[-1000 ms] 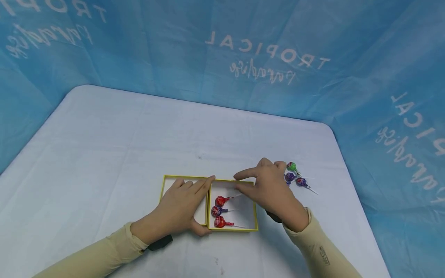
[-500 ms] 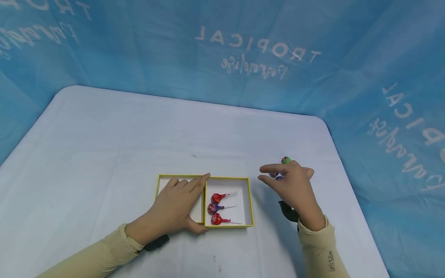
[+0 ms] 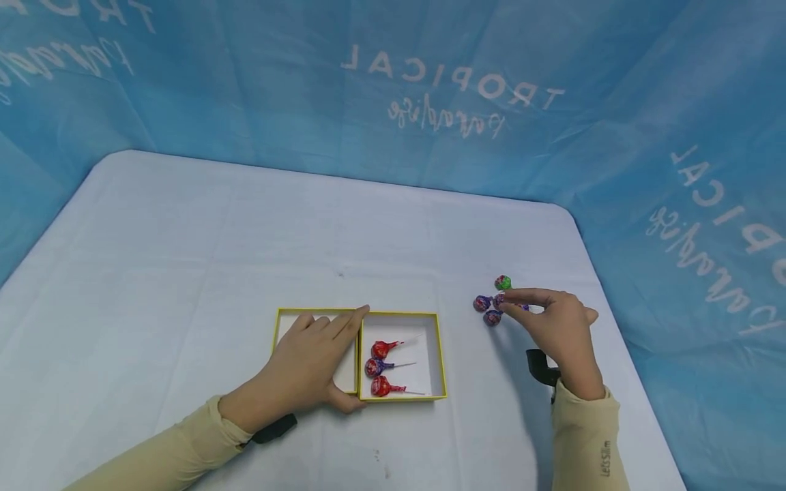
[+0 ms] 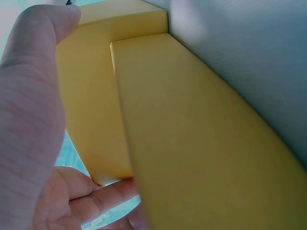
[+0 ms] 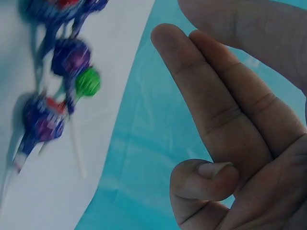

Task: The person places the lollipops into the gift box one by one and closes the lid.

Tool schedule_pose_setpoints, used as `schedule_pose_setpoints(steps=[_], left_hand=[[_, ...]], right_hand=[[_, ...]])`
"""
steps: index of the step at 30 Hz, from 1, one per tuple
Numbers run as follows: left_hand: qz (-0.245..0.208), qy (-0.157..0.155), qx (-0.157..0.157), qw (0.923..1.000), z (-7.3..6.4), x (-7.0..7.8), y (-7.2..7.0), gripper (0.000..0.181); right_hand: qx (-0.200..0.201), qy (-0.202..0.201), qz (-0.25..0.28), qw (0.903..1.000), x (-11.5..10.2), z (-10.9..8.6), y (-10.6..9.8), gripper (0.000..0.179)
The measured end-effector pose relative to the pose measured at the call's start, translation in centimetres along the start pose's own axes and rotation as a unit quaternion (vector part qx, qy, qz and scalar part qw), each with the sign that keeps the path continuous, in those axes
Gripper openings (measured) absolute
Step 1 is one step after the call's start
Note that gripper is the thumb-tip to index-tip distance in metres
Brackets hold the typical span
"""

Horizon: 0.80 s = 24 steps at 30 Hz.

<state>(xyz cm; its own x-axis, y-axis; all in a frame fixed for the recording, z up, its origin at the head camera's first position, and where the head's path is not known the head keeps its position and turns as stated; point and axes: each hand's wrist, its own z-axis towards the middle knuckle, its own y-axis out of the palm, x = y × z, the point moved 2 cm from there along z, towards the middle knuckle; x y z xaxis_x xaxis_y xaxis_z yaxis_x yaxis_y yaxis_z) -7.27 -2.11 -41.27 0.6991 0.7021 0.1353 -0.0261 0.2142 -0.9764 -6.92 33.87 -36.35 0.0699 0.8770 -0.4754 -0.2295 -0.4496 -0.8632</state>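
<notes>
A yellow-edged box [image 3: 402,399] with a white inside lies in front of me, in two halves side by side. My left hand [image 3: 301,372] spans the left half and holds it, thumb at the near wall, fingers at the far wall. The left wrist view shows the plain yellow outer walls [image 4: 192,124]. In the right half lie a red lollipop [image 3: 382,349], a purple lollipop [image 3: 376,367] and another red lollipop [image 3: 382,387]. My right hand [image 3: 559,331] hovers over loose purple lollipops [image 3: 482,303], thumb and forefinger apart with nothing between them in the right wrist view.
A green lollipop [image 3: 503,281] lies beyond the loose purple ones, right of the box. Everything stands on a white-covered table [image 3: 295,225]. A blue printed curtain [image 3: 276,88] hangs around the back and sides.
My right hand has moved from the right half of the box to the loose lollipops on the right. The left hand stays at the box.
</notes>
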Motion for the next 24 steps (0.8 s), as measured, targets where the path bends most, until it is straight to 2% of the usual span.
schedule_pose_setpoints(steps=[11,24], left_hand=[[-0.005,0.003,0.004,1.0000,-0.1,0.0,0.1,0.132],[-0.008,0.003,0.008,0.9999,-0.2,-0.1,0.1,0.133]], right_hand=[[-0.041,0.091,-0.045,0.9940,2.7,0.2,-0.4,0.026],[-0.035,0.130,-0.064,0.9889,4.1,0.5,-0.4,0.028]])
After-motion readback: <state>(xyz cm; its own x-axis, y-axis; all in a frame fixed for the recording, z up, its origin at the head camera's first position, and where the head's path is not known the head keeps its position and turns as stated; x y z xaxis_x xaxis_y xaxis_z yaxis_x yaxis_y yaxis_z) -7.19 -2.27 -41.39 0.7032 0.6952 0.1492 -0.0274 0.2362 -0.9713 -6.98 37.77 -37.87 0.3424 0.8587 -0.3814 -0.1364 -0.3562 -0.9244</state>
